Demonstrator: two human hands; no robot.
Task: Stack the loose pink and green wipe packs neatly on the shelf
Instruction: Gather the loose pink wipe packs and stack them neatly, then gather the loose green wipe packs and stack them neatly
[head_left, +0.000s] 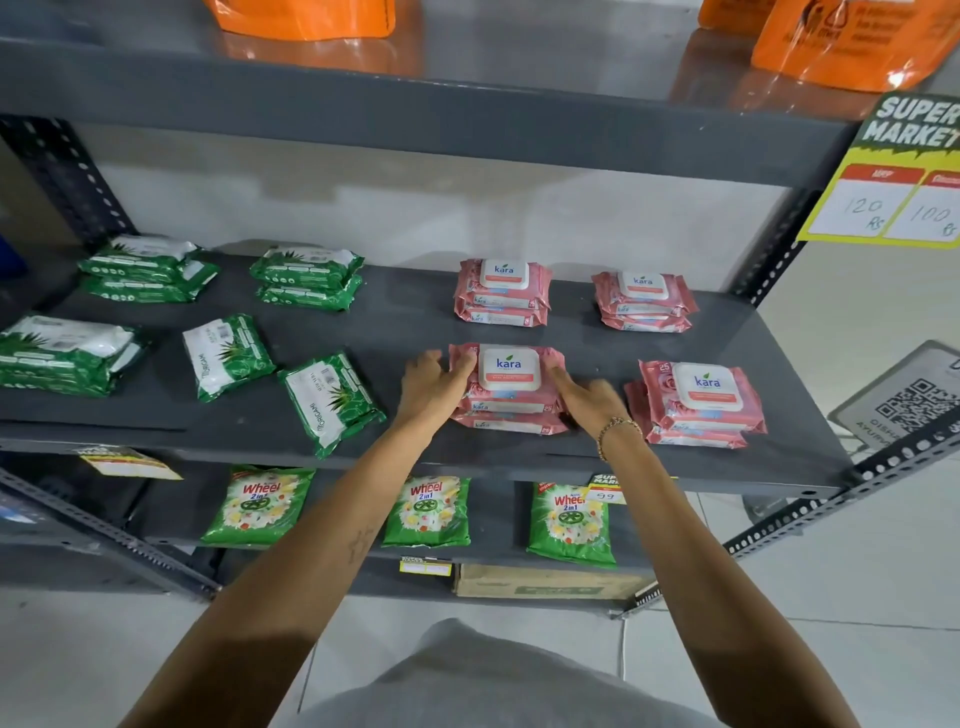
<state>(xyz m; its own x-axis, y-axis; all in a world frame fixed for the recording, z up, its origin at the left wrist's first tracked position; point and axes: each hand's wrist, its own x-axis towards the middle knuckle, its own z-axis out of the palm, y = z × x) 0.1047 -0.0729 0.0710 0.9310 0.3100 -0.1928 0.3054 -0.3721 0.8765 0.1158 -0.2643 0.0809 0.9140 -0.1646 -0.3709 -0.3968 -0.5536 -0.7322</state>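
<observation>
Dark grey metal shelf (405, 322), matte top with a few pale specks, carried on perforated angle posts. A pale wall stands behind it; the floor below is light tile.

Pink packs: four stacks on the right half. Far pink stacks (503, 292) and (644, 301) sit well apart from each other. The near centre stack (508, 387) is held from both sides. The near right stack (698, 402) has its top pack skewed on the ones below.

Left hand (434, 387): fingers curled and pressed against the left end of the centre stack's top pack. Right hand (584, 395): fingers together, pressed to the right end of the same stack; a bracelet (615, 431) is on the wrist. Whether either thumb reaches under a pack cannot be told.

Green packs: left half. Two far green stacks (148, 270) and (307, 278), one near-left stack (65, 353) at the frame edge. Two loose packs lie singly and tilted: one (227, 356) mid-shelf, the other (332, 402) near the front edge, just left of the left hand.

Upper shelf holds orange bags (306, 18). Lower shelf holds three green detergent pouches (426, 512); a cardboard box (545, 584) sits beneath it. A yellow price sign (893, 176) hangs at upper right, a QR placard (909, 405) at right.
</observation>
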